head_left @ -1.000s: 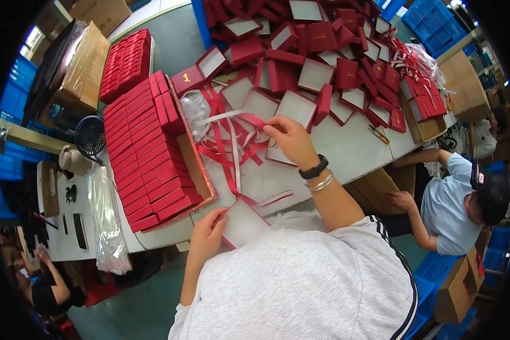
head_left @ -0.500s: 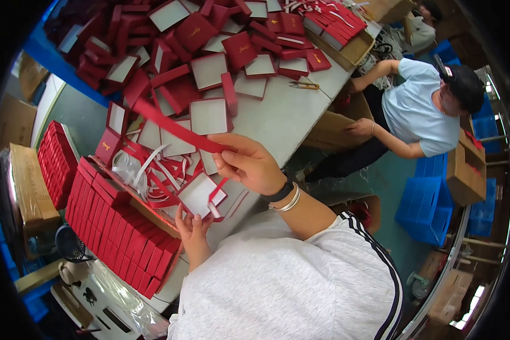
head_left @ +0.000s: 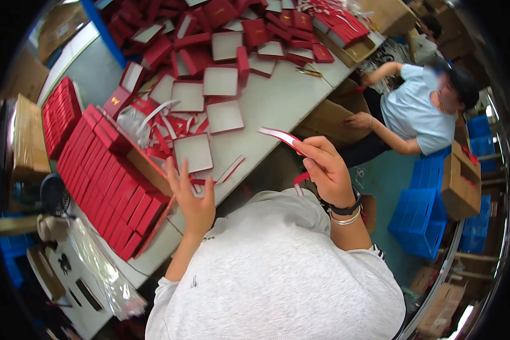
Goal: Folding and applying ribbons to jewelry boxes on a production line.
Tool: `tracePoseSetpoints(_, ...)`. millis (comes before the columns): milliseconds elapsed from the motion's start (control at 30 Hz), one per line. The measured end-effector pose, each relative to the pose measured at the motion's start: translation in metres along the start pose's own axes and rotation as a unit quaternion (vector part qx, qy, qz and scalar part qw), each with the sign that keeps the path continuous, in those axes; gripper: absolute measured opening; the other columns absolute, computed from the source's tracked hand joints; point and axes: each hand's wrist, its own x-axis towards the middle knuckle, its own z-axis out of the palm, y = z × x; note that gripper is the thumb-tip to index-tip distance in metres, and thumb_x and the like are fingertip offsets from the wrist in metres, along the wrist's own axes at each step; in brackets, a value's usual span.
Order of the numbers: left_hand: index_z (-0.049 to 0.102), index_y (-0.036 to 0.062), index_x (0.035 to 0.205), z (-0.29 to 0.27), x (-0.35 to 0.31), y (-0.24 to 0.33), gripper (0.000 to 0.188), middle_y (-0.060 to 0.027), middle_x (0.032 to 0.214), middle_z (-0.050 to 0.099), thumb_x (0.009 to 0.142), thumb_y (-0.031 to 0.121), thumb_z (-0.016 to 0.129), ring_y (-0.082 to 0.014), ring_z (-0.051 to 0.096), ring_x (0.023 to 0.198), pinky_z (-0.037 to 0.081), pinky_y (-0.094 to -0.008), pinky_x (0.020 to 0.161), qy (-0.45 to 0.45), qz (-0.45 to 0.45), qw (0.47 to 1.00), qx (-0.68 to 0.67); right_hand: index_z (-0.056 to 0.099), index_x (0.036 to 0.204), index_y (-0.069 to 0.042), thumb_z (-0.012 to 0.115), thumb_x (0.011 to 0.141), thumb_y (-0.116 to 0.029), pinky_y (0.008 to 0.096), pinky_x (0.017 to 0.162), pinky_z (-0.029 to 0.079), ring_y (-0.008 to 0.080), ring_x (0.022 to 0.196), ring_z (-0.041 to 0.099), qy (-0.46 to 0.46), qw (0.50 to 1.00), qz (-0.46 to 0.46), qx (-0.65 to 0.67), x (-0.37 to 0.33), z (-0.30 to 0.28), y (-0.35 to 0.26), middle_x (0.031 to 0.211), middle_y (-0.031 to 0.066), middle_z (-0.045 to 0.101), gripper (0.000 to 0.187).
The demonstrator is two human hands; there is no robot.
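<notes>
Two hands are busy with a strip of ribbon (head_left: 280, 136), which lies just past the middle of the view, toward one o'clock and beyond the bench's edge. The right hand (head_left: 331, 181), at three o'clock, pinches the strip between thumb and bent fingers. One end points out toward ten o'clock; a red tail hangs below the grip, and whether both belong to one piece I cannot tell. The left hand (head_left: 194, 207), at eight o'clock, is a little blurred, its fingers spread wide, apparently holding nothing.

The step in hand looks like handling this single strip clear of the others. Whatever the next move, so limp a band would call for a light pinch near its ends, with the free fingers to flatten it.

The ribbon is thin and flexible, white with red borders on its visible face. Just past the left fingertips, between nine and ten o'clock, sits a square open tray (head_left: 192, 152), pale and matt inside with a thin red rim. Tangled ribbons (head_left: 173, 122) curl at ten o'clock on the smooth, pale bench (head_left: 277, 107). At nine, slim red boxes (head_left: 96, 181) pack a carton in tight rows; glossy clear plastic sleeves (head_left: 105, 266) drape at eight.
</notes>
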Motion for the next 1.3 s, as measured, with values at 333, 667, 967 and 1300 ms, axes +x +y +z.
tracePoseSetpoints(333,0.048,-0.0005,0.121,-0.025,0.039,0.002,0.036,-0.0117,0.108,0.060,0.093,0.023,0.049,-0.0163,0.060,0.094,0.048,-0.0271,0.079,-0.253,-0.346,0.625,-0.653,0.062,0.106,0.005,0.050,0.080,0.011,0.0192,0.054,0.037,0.0097,0.068,0.047,-0.117,0.983,-0.050,0.133,0.009,0.038,0.008,0.096,0.0090,0.053,0.029)
tracePoseSetpoints(667,0.056,-0.0043,0.106,-0.028,0.069,0.009,0.023,-0.0116,0.087,0.064,0.084,0.001,0.050,-0.0152,0.064,0.073,0.052,-0.0257,0.065,-0.190,-0.274,0.722,-0.606,0.064,0.105,0.001,0.050,0.080,0.009,0.0204,0.055,0.038,0.0107,0.067,0.050,-0.193,0.978,0.003,0.084,0.061,0.012,0.023,0.093,0.0074,0.056,0.029)
tracePoseSetpoints(967,0.058,-0.0042,0.095,-0.012,0.080,0.036,0.014,-0.0094,0.079,0.065,0.087,0.007,0.057,-0.0132,0.062,0.069,0.051,-0.0241,0.063,-0.202,-0.318,0.765,-0.522,0.057,0.112,0.000,0.065,0.078,-0.010,0.0332,0.089,0.043,0.0284,0.100,0.057,-0.147,0.986,-0.079,-0.005,0.112,0.007,0.020,0.110,0.0152,0.059,0.036)
tracePoseSetpoints(1300,0.059,-0.0041,0.097,0.006,0.086,0.071,0.014,-0.0093,0.083,0.065,0.087,0.006,0.058,-0.0126,0.062,0.072,0.051,-0.0237,0.065,-0.233,-0.301,0.791,-0.478,0.055,0.084,-0.001,0.062,0.086,-0.015,0.0182,0.061,0.041,0.0049,0.068,0.049,-0.243,0.927,0.195,0.207,0.116,0.031,0.029,0.076,-0.0014,0.055,0.016)
